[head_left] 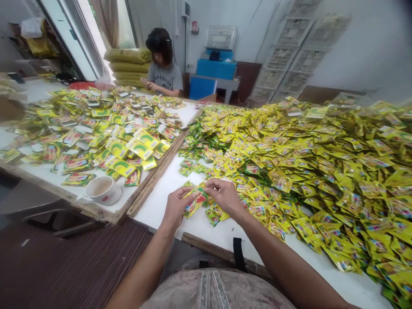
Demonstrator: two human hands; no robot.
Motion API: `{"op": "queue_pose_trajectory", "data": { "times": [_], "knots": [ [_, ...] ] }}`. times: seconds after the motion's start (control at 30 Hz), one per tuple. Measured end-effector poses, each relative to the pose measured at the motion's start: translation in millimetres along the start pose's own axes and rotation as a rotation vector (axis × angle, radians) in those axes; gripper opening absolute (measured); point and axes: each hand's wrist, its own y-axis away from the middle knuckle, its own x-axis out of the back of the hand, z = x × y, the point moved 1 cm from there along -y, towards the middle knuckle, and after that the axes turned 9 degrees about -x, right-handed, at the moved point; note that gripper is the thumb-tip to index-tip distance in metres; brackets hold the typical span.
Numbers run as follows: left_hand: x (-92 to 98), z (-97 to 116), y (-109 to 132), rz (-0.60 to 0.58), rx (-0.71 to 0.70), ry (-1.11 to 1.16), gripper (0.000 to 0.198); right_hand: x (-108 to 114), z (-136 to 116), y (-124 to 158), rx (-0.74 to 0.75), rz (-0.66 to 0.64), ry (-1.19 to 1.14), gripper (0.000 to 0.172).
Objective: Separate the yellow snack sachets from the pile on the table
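Note:
Between my hands, above the white tabletop, is a small yellow-green printed packet (195, 205) with a red picture on it. My left hand (174, 207) grips its left side, thumb on top. At its upper right corner, the thumb and fingers of my right hand (223, 195) are pinched together on the edge. A few more green and yellow packets (214, 216) lie just below and right of my hands. Beyond them rises a large heap of yellow packets (283, 163), which spreads over the right side of the table.
On the left table lies a pile of flatter yellow and red packets (117, 148). A white cup (99, 191) on a saucer stands near that table's front corner. Wooden edging (161, 180) runs between the tables. Across the table sits a person (164, 68) beside stacked yellow sacks (127, 64).

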Motion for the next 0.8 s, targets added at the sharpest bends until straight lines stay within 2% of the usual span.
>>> {"op": "queue_pose_trajectory", "data": {
  "times": [0.13, 0.3, 0.47, 0.53, 0.6, 0.67, 0.77, 0.8],
  "knots": [
    [-2.3, 1.8, 1.3, 0.032, 0.019, 0.027, 0.039, -3.0, -7.6, 7.7, -0.047, -0.061, -0.013, 0.02],
    [-5.1, 3.5, 4.0, 0.068, -0.029, 0.021, 0.037, -16.7, -5.6, 14.1, -0.118, -0.162, -0.076, 0.02],
    [-2.0, 1.5, -3.8, 0.041, -0.037, 0.027, 0.039, -30.5, 2.0, 8.1, -0.106, -0.076, -0.214, 0.018],
    [-1.0, 2.1, -8.6, 0.022, -0.057, 0.018, 0.042, -34.0, 1.6, 3.9, -0.124, -0.117, -0.273, 0.018],
    [-0.8, 3.9, -11.4, -0.033, -0.068, -0.041, 0.049, -34.8, 0.3, 0.0, -0.168, -0.177, -0.349, 0.021],
    [-0.1, 6.7, -13.8, -0.141, -0.07, -0.2, 0.055, -32.4, -0.8, -3.7, -0.209, -0.194, -0.396, 0.023],
    [7.0, 18.0, -27.2, -0.339, -0.069, -0.549, 0.046, -24.9, -2.6, -11.3, -0.169, -0.106, -0.282, 0.018],
    [12.2, 26.7, -36.8, -0.339, -0.104, -0.656, 0.044, -21.7, -3.5, -15.7, -0.119, -0.051, -0.189, 0.017]
  ]
}}
